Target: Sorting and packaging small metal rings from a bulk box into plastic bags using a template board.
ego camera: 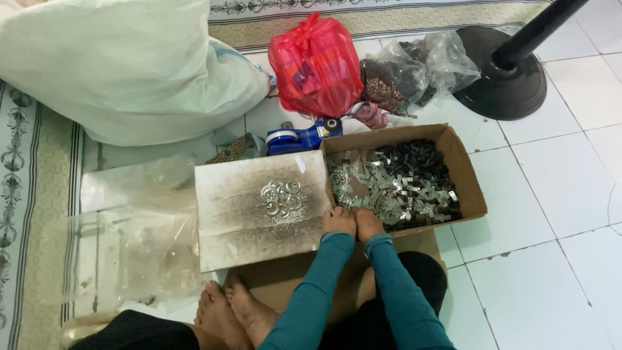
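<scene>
My left hand [339, 221] and my right hand [368, 223] are side by side at the near rim of an open cardboard box [468, 174]. Both reach into its heap of small silver metal pieces [382, 185] mixed with dark pieces [421, 159]. The fingers are curled down among the pieces; what they grip is hidden. Just left of the box lies a soot-stained flat board [240, 220] carrying a small cluster of round metal rings [282, 196]. Both arms wear teal sleeves.
A red plastic bag [315, 65], a clear bag of dark items [421, 65] and a blue tape dispenser [301, 138] lie behind the box. A large pale sack [123, 71] sits back left, a black fan base [505, 78] back right, clear plastic sheeting [129, 240] left. Bare feet [236, 311] rest near.
</scene>
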